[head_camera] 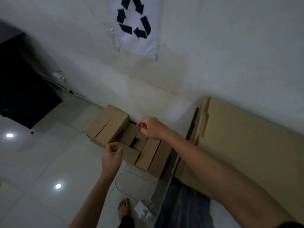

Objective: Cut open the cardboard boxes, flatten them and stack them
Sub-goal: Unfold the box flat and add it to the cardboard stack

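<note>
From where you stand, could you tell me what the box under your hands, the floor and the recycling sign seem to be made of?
Box: brown cardboard, matte, with folded flaps.
Floor: probably glazed tile, glossy; it mirrors lamps and shows faint joints.
Recycling sign: likely thin white paper or plastic sheet with black arrows; too blurred to settle.

Matt brown cardboard boxes (131, 139) rest on glossy, reflective white floor tiles (41, 162) — the wall (213, 55) is matt, painted white.

Two hands – left hand (111, 155), right hand (152, 128). One open cardboard box (130, 142) on the floor, one large flat cardboard sheet (246, 137) against the wall, one recycling sign (136, 25) – and one bare foot (123, 208).
</note>
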Tool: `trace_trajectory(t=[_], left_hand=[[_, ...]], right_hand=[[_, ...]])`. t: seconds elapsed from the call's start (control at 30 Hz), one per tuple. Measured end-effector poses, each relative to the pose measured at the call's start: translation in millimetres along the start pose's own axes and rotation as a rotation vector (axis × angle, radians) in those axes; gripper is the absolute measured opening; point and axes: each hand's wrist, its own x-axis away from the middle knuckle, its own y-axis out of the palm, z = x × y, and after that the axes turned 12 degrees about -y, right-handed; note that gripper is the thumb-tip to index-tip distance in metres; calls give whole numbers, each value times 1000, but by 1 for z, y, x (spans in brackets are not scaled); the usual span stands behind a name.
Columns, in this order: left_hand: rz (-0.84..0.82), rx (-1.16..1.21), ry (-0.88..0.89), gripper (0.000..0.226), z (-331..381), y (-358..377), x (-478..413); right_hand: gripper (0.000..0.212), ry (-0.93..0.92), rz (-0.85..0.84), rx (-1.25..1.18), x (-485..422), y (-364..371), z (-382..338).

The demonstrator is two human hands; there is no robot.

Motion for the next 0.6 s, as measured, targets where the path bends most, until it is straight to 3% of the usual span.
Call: trace_trajectory(t=[0.2, 0.47, 0.6], left_hand=[[12, -35, -115, 24, -55, 10, -127], [121, -25, -201, 28, -148, -12, -332], [190, -285, -70, 37, -190, -11, -433]], right_hand=[[39, 314, -149, -12, -82, 81, 112], [41, 335, -89, -22, -233, 189, 231], [44, 320, -54, -33, -308, 245, 275]])
